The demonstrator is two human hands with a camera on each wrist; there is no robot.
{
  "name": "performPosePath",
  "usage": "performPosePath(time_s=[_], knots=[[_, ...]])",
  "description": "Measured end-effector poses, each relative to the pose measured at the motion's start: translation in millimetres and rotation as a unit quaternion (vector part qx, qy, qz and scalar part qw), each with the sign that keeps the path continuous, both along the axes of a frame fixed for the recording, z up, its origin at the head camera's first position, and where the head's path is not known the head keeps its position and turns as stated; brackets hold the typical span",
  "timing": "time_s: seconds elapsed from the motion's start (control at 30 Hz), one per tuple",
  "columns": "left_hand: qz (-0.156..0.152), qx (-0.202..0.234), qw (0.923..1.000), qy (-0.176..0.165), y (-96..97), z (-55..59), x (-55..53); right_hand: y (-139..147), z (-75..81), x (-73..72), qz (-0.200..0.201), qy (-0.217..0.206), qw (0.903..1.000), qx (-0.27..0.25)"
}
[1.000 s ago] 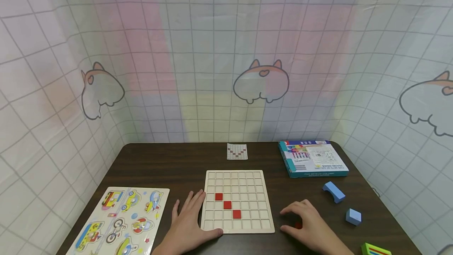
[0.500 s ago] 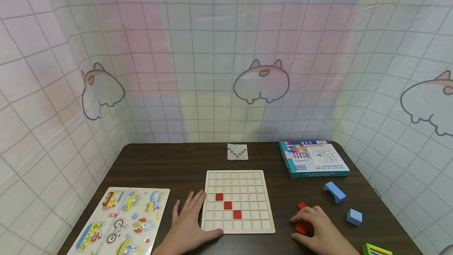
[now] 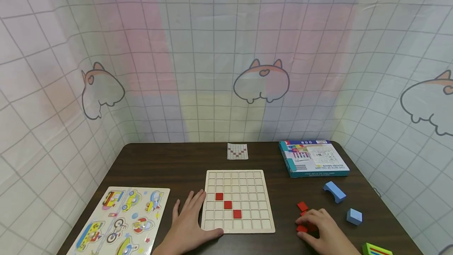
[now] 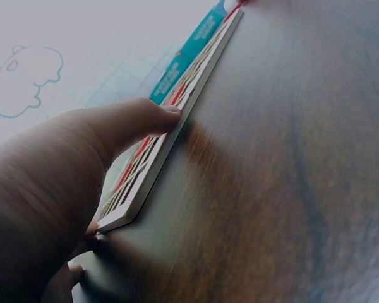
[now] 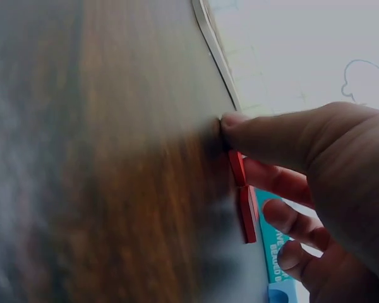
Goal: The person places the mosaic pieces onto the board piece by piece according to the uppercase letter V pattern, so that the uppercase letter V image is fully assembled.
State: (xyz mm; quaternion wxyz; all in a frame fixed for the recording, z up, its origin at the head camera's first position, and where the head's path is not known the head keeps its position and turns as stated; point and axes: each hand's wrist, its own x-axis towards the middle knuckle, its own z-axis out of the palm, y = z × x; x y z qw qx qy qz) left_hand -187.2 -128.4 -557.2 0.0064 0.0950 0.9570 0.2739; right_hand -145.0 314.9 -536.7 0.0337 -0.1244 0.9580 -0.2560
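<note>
My left hand [image 3: 189, 223] rests at the left side of a pale square grid board [image 3: 249, 186], fingers spread along its edge. In the left wrist view its thumb lies over the board's near edge. Three red square tiles [image 3: 228, 205] sit in a diagonal line of grid cells. Right of the board, my right hand [image 3: 323, 227] curls thumb and index finger round a red tile [image 3: 302, 228] low over the table. More red tiles [image 3: 302, 206] lie just beyond its fingers, some partly hidden by the hand. The right wrist view shows red tiles [image 5: 247, 214] beside the loosely bent other fingers.
A small pattern card [image 3: 237, 152] lies behind the board. A picture board with vehicles [image 3: 138, 207] is at left. To the right are a boxed set [image 3: 315, 158], a blue arch block [image 3: 334, 192], a blue block [image 3: 354, 217] and a green striped block [image 3: 376, 249].
My right hand has moved right and slightly toward me, uncovering red tiles and curling round one. The left hand and the three tiles on the board stay put.
</note>
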Motion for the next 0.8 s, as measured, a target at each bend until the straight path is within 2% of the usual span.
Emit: performPosePath(time_s=[0.3,0.5,0.67,0.8], knots=[[-0.001,0.004,1.0000,-0.004,-0.1,1.7,0.3,-5,1.4,0.5,0.026,0.026,0.9992,-0.014],[-0.004,0.010,0.9999,0.001,-0.4,1.9,0.8,-15,1.7,-1.2,0.026,0.081,0.9958,-0.033],[-0.003,0.007,0.9999,0.007,-0.2,1.0,0.5,-27,6.5,-8.4,0.003,0.076,0.9964,-0.038],[-0.001,0.004,1.0000,0.007,-0.7,0.3,0.1,-35,10.7,-15.6,0.008,0.085,0.9948,-0.055]])
